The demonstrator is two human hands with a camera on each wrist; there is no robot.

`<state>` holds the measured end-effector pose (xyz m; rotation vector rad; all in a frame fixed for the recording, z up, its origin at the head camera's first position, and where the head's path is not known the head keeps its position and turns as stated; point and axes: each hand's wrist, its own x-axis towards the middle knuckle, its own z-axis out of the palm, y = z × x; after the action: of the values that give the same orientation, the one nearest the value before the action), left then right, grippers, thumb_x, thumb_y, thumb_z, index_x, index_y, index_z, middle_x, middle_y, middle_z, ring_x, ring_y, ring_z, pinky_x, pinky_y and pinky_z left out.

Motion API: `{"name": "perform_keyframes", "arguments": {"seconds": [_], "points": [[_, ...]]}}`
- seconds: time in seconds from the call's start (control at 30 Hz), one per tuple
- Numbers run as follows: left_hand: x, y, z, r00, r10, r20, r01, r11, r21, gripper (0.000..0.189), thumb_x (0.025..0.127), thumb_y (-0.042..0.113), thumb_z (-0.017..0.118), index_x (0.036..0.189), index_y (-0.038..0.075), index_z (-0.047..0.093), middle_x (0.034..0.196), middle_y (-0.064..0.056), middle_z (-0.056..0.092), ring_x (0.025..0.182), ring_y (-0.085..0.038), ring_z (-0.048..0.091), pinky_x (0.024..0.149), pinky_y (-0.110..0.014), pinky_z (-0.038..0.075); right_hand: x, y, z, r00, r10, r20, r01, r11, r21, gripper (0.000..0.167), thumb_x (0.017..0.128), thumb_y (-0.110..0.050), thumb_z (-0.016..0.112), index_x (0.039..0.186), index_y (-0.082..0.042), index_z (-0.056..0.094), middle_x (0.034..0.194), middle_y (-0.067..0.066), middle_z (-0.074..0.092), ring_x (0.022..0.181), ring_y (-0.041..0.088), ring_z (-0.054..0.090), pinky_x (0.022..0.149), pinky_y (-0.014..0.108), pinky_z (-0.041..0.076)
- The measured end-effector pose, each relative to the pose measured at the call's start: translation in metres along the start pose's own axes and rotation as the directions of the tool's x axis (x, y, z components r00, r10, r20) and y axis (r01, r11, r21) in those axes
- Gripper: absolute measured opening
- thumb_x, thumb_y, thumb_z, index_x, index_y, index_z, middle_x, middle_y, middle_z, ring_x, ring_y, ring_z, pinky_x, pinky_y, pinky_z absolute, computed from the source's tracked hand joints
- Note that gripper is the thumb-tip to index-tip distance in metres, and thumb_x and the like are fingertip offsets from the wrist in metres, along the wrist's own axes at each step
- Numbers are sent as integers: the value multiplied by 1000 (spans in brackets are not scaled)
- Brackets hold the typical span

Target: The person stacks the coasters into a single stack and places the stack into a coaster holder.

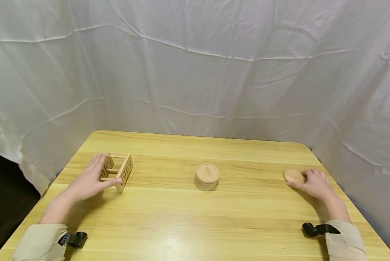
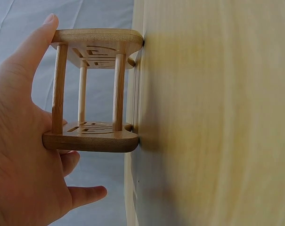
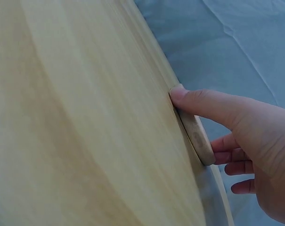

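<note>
At the table's left side stands a wooden coaster holder [image 1: 125,173], two cut-out side plates joined by round rods. My left hand [image 1: 88,181] spans it, thumb on the near plate and fingers at the far one; the left wrist view shows the thumb against the upper plate [image 2: 97,36]. On the right, a round wooden coaster [image 1: 292,175] with an engraved mark lies flat. My right hand [image 1: 315,184] pinches its edge between thumb and fingers, the thumb resting on its rim [image 3: 196,136] in the right wrist view. Part of the coaster is hidden under the hand.
A stack of several similar round coasters [image 1: 207,175] stands mid-table, between the hands. The light wooden table [image 1: 195,221] has rounded far corners. Behind and beside it hangs a pale grey curtain [image 1: 195,79]. Black straps with small devices [image 1: 73,239] sit on both wrists.
</note>
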<state>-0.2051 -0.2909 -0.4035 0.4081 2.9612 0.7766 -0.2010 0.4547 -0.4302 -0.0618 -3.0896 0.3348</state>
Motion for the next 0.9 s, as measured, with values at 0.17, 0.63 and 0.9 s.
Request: {"name": "perform_keyframes", "arguments": {"seconds": [0.17, 0.63, 0.9], "points": [[0, 0, 0, 1000, 0, 2, 0, 1000, -1, 113, 87, 60, 61, 155, 6, -10, 160, -27, -11, 148, -48, -10, 114, -73, 8, 0, 0, 0, 1000, -4, -5, 4, 1000, 7, 93, 82, -64, 65, 129, 15, 48, 127, 38, 44, 114, 52, 33, 90, 65, 30], [1, -3, 2, 1000, 3, -2, -3, 1000, 2, 112, 87, 60, 61, 156, 7, -11, 160, -26, -11, 148, -47, -10, 114, -73, 8, 3, -19, -8, 993, -86, -87, 88, 996, 14, 87, 81, -59, 68, 127, 12, 51, 126, 36, 47, 119, 54, 33, 95, 66, 28], [0, -2, 2, 1000, 1, -7, -1, 1000, 14, 112, 88, 61, 60, 156, 7, -11, 160, -27, -10, 148, -48, -9, 114, -72, 8, 3, -42, -19, 967, -160, -199, 161, 987, -11, 83, 75, -57, 75, 120, 10, 55, 119, 32, 53, 109, 48, 41, 91, 60, 32]]}}
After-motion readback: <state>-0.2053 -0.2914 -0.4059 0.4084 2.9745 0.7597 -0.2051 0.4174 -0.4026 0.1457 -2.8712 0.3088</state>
